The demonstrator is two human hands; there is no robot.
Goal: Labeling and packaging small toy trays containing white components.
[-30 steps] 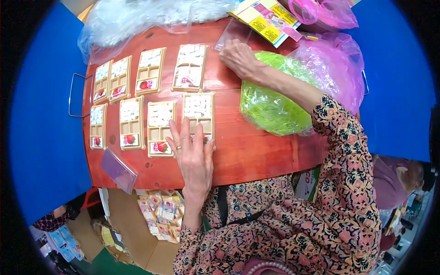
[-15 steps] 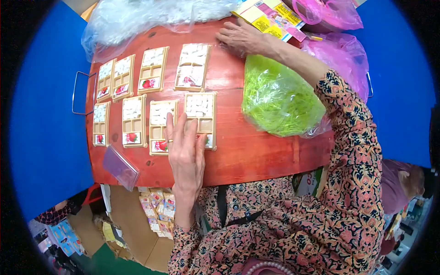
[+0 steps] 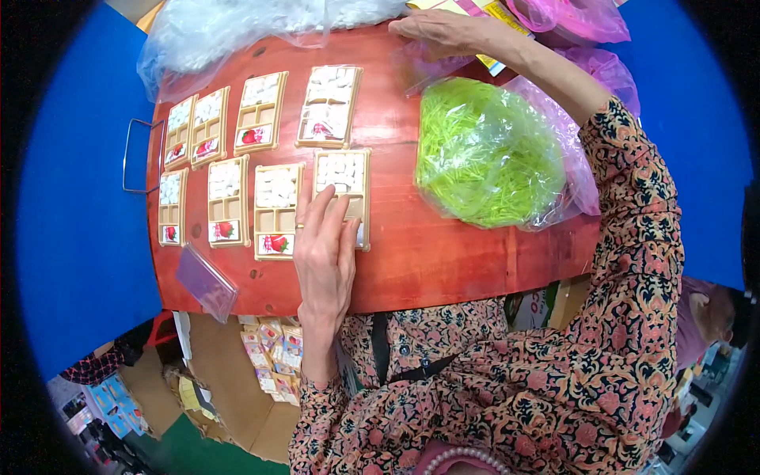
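My left hand (image 3: pixel 323 249) lies open, fingers spread, over the lower part of the near right tray (image 3: pixel 342 172) and beside the neighbouring tray (image 3: pixel 277 187). Each tray is tan and divided, with white pieces in the upper compartments and a strawberry-printed packet at the bottom where visible. At the far edge, my right hand (image 3: pixel 434 32) is bent over a clear plastic piece (image 3: pixel 425 70) and seems to grip it, though its thumb is partly hidden. A bag of bright green shreds (image 3: pixel 487 154) sits just below that hand.
More filled trays (image 3: pixel 257 112) stand in two rows on the red table (image 3: pixel 443 269). Clear plastic lids (image 3: pixel 206 281) overhang its near left edge. A large bag of white pieces (image 3: pixel 237 32) and pink bags (image 3: pixel 570 20) line the back. A cardboard box (image 3: pixel 229 372) holds small packets below.
My right hand has moved slightly up and right, and the clear plastic piece now shows beneath it. The view has shifted slightly; my left hand stays over the same tray.
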